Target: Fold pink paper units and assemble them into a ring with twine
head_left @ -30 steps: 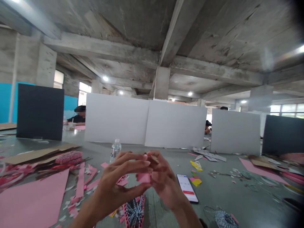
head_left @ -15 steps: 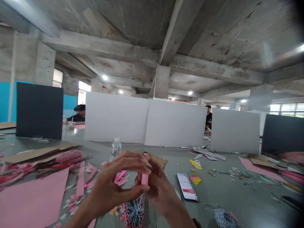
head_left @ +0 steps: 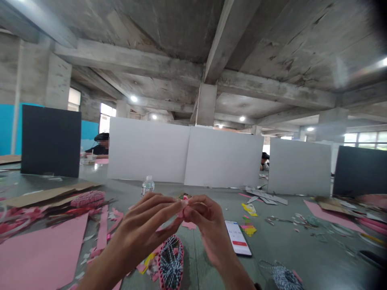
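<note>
Both hands pinch a small pink paper piece (head_left: 183, 210), left hand (head_left: 148, 227) and right hand (head_left: 205, 225) fingers clamped on it, seemingly mid-fold; pressing the crease needs firm, aligned fingertips.

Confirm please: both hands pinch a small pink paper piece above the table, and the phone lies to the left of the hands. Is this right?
Not quite. The head view shows the phone lying to the right of the hands, not the left. Both the left hand and right hand do pinch the small pink paper piece above the table.
</note>
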`<state>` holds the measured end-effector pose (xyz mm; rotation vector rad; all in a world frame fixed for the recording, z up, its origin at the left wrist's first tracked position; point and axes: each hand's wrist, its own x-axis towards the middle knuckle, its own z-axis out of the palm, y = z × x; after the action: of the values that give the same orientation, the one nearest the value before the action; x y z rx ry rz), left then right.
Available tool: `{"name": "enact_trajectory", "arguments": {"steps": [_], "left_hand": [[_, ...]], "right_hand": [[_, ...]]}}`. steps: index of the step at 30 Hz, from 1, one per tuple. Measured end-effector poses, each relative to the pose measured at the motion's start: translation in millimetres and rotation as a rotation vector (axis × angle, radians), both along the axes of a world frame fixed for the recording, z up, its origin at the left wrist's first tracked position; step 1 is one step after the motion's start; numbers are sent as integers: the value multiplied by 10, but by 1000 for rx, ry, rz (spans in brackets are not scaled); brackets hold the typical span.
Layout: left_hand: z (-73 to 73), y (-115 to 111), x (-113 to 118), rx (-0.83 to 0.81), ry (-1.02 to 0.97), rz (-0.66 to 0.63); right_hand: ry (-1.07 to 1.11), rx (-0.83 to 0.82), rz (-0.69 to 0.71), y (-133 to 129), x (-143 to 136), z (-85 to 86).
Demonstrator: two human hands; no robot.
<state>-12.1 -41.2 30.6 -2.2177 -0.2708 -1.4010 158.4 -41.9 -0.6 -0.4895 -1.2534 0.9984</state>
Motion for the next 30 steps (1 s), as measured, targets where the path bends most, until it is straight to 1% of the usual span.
{"name": "enact_trajectory", "arguments": {"steps": [2, 6, 9, 13, 17, 22, 25, 30], "left_hand": [[5, 4, 8, 42, 19, 4], [17, -15, 1, 100, 35, 5], [8, -32, -13, 97, 54, 10], [-32, -21, -27, 106, 88, 13], [-58, -8, -25, 98, 90, 14], [-32, -32, -10, 16, 72, 1], [-29, -38, -6, 0, 67, 16], [-98, 1, -4, 28, 64, 33]], "right_hand": [[-16, 29, -38, 11, 14, -21], [-32, 54, -65, 32, 36, -68], [1, 52, -131, 34, 24, -74], [3, 132, -220, 16, -16, -56], [23, 189, -264, -11, -48, -50], [4, 183, -293, -40, -56, -44], [-6, 163, -305, -45, -53, -38], [18, 154, -337, -46, -64, -49]]}}
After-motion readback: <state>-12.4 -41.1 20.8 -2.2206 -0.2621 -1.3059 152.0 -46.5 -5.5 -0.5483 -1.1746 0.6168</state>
